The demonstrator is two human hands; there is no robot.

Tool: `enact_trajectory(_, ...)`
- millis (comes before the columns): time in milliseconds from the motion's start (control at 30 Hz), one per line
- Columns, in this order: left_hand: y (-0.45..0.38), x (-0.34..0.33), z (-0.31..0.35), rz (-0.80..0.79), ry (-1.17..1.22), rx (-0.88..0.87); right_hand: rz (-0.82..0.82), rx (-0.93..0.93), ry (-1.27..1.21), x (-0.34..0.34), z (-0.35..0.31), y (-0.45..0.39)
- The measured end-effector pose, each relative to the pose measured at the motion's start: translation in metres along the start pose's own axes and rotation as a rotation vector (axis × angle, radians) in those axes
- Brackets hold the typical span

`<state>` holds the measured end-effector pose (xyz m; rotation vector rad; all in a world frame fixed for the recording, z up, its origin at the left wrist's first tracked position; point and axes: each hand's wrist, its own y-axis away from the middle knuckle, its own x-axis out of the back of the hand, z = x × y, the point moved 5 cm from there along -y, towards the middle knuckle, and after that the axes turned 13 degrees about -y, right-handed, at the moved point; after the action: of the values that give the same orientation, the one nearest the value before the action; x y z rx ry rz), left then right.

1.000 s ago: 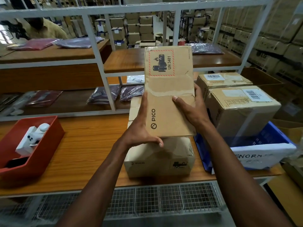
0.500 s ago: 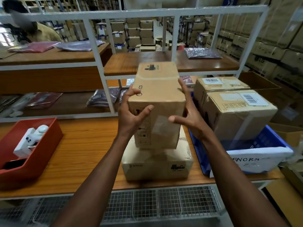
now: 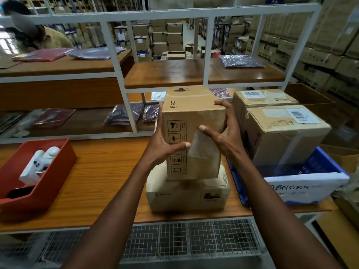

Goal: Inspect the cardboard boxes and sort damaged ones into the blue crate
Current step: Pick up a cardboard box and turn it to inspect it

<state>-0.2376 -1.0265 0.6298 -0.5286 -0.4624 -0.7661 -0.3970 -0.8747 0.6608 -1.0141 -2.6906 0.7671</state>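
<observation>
Turned held box [image 3: 191, 133] end-face toward me | both hands' fingers [image 3: 219, 103] grasping it | step: inspecting | next: judge damage, then blue crate [image 3: 318, 164] or not

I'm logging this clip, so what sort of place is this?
Most likely a warehouse packing or inspection station: stacked cartons fill the background, a white metal rack stands over the wooden bench, barcoded boxes sit nearby.

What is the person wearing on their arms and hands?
Nothing that shows: the left hand and right hand are bare, without gloves, rings or a watch. Both forearms are bare to the picture's lower edge, so no sleeves are in view.
</observation>
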Motion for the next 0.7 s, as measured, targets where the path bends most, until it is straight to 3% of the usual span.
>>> enact_trajectory(133, 0.006, -0.002, -0.001, 0.169, 0.014, 0.026, 0.028, -0.081, -0.061, -0.003, 0.009, -0.002)
enact_trajectory(300, 0.013, -0.001, -0.001, 0.301, 0.088, 0.088, -0.122, -0.164, 0.012, -0.008, 0.023, 0.006)
enact_trajectory(533, 0.002, 0.001, 0.009, 0.185, 0.122, 0.162, 0.011, -0.133, -0.018, -0.002, 0.025, 0.013)
enact_trajectory(700, 0.005, 0.0, 0.025, -0.019, 0.222, 0.046, 0.153, -0.078, -0.045, 0.011, 0.013, 0.0)
